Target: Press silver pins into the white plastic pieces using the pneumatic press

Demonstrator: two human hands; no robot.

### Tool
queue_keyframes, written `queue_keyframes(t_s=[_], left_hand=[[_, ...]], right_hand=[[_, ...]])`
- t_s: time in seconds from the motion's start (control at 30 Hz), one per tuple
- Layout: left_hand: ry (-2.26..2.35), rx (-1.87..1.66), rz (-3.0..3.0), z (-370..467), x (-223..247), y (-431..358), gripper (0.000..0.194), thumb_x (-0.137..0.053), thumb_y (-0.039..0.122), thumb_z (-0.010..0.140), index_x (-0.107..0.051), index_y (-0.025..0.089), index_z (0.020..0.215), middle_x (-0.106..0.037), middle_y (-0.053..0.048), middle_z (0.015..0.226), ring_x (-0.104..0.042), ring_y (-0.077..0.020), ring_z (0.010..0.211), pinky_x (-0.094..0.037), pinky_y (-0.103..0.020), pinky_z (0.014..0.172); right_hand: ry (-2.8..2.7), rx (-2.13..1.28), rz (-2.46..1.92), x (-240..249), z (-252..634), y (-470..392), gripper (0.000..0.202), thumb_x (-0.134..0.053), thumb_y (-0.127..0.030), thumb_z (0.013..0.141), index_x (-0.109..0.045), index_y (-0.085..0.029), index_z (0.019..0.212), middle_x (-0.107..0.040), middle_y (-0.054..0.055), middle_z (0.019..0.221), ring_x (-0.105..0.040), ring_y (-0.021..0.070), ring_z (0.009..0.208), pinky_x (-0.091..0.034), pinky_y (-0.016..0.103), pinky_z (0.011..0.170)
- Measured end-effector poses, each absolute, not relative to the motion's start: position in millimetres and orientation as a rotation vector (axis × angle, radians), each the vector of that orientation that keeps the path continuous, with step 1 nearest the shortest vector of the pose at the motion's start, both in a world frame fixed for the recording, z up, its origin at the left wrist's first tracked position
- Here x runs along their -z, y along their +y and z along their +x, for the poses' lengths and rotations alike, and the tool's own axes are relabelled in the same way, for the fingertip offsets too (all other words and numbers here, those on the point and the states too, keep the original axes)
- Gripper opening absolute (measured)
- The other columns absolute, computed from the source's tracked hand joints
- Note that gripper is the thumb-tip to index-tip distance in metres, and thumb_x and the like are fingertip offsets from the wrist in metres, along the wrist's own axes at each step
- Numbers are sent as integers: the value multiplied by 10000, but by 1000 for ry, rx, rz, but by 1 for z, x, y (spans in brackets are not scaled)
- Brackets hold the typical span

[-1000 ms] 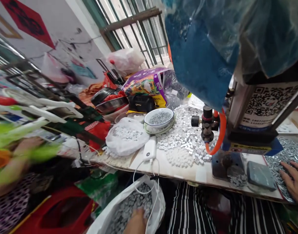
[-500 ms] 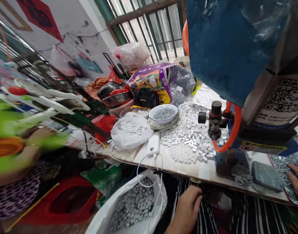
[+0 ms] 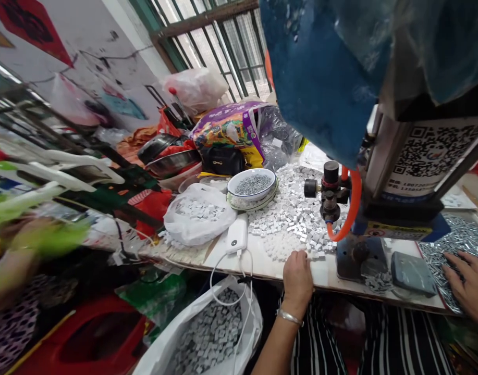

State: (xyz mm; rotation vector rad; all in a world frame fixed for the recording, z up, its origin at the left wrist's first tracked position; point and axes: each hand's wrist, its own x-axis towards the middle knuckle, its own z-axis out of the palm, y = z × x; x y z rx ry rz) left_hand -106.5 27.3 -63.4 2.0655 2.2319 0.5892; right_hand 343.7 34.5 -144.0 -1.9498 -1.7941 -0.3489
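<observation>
My left hand [image 3: 298,273], with a bracelet at the wrist, is at the table's front edge, touching the near side of a heap of small white pieces [image 3: 280,245]. Its fingers are bent and their tips are hidden, so I cannot make out whether they hold anything. On the right, my right hand [image 3: 467,281] lies with fingers spread on a tray of metal nails or screws [image 3: 453,242]. Between the hands stand the machine's metal base [image 3: 350,260] and a grey block [image 3: 413,273]. Grey and white clips [image 3: 313,229] are piled behind my left hand.
A blue machine [image 3: 328,78] with an orange hose hangs over the table. Left are a bowl of nails [image 3: 251,185], a plastic bag of clips [image 3: 199,211] and a white power bank [image 3: 237,234] with a cable. Below sits a sack of clips [image 3: 211,333]. A person's arm [image 3: 15,265] is far left.
My left hand has risen from above my lap to the small white pieces on the table. My right hand shows more fully, still on the nails. The whole view has shifted to the right.
</observation>
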Motion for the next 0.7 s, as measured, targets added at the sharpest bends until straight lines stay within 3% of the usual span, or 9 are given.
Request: queue_keyframes(t_s=[0.17, 0.3, 0.47, 0.7], left_hand=[[2038, -878, 1900, -108, 56, 32, 196, -460, 109, 911, -629, 180, 843, -637, -81, 858, -611, -241, 829, -486, -365, 772], [1682, -1188, 1527, -83, 35, 44, 91, -588, 255, 883, -651, 190, 870, -677, -45, 854, -632, -207, 827, -494, -329, 781], [1411, -1267, 1311, -31, 7, 59, 152, -667, 328, 825, -694, 188, 879, -704, -22, 809, -640, -187, 774, -493, -304, 743], [1509, -1182, 1551, -2, 12, 71, 73, -664, 257, 830, -717, 208, 830, -726, -39, 874, -663, -221, 890, -507, -387, 878]], right_hand=[[-1906, 397, -1960, 138, 338, 35, 502, -358, -526, 948, -701, -220, 1150, -643, 153, 1239, -560, 399, 1143, -470, 569, 900], [-1913, 429, -1985, 125, 324, 33, 467, -357, -466, 989, -700, -202, 1162, -632, 143, 1261, -548, 368, 1144, -484, 525, 897], [-1881, 426, -2010, 115, 313, 34, 397, -397, -407, 997, -695, -212, 1172, -628, 134, 1274, -539, 348, 1155, -480, 517, 897], [-1857, 400, -1988, 111, 308, 34, 369, -417, -400, 1001, -682, -217, 1179, -635, 122, 1274, -536, 345, 1173, -469, 509, 898]])
